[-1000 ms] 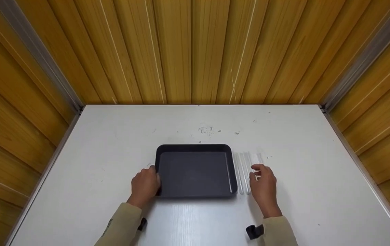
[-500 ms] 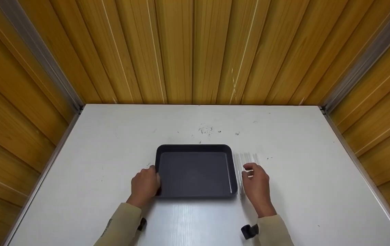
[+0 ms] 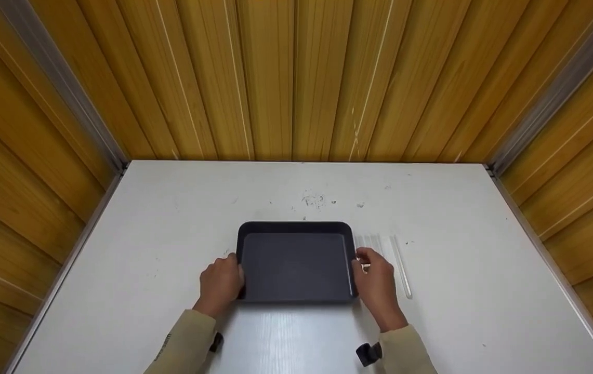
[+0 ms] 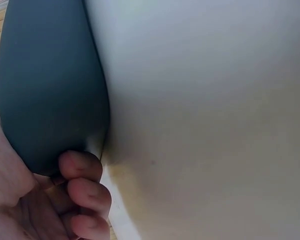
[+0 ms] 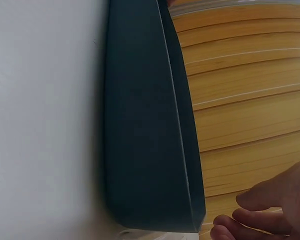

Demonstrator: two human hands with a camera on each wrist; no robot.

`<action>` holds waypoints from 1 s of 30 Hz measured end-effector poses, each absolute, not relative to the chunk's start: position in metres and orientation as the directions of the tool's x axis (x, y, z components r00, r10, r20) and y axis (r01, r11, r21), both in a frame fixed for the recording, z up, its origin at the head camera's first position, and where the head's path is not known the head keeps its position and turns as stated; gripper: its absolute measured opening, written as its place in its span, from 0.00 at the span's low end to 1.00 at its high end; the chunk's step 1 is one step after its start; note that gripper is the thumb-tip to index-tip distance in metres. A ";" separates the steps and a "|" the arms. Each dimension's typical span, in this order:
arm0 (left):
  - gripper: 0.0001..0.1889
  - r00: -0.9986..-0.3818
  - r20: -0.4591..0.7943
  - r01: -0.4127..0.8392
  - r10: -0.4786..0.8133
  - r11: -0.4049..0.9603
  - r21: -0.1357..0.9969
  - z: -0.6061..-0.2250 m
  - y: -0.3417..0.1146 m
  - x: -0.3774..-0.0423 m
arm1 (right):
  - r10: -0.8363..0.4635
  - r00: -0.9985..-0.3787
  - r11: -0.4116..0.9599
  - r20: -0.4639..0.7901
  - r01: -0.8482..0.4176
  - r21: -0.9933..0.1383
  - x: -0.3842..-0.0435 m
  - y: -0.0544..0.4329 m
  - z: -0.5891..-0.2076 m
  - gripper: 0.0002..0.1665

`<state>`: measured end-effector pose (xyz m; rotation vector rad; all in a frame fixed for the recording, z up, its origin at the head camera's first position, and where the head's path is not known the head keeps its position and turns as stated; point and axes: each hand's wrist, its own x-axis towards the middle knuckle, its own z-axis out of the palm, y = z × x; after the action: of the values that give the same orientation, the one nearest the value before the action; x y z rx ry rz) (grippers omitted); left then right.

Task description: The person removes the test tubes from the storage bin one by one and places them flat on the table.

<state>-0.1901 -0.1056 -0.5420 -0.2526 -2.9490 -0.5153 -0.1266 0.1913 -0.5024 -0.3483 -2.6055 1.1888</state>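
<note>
A dark grey rectangular tray (image 3: 296, 267) stands on the white table in the head view, with nothing lying in it. My left hand (image 3: 218, 284) grips its left side, thumb over the rim. In the left wrist view, curled fingertips (image 4: 85, 167) press under the tray's edge. At the right rim is my right hand (image 3: 376, 285), fingers loosely bent. The right wrist view shows a small gap between that hand (image 5: 275, 207) and the tray wall (image 5: 145, 125). Right of the tray lie several clear tubes (image 3: 374, 241), partly hidden by this hand; one tube (image 3: 401, 267) lies apart from the others.
Wood-patterned panels (image 3: 296, 78) close off the table at the back and both sides. Small dark marks (image 3: 313, 200) dot the white tabletop (image 3: 187, 208) behind the tray. Each wrist wears a black device (image 3: 368, 354) by the cuff.
My right hand has moved left from over the tubes to the tray's right rim, which leaves the rightmost tube in full view. The left hand and the tray have stayed put.
</note>
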 end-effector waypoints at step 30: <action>0.07 -0.975 0.166 0.197 0.148 0.922 0.335 -0.542 -0.105 -0.189 | 0.155 -0.983 0.730 -0.100 0.182 -0.659 -0.131 0.161 -0.506 0.34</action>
<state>-0.1893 -0.1049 -0.5416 -0.2651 -2.9438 -0.5337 -0.1306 0.1607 -0.5061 -0.2887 -2.9575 1.1321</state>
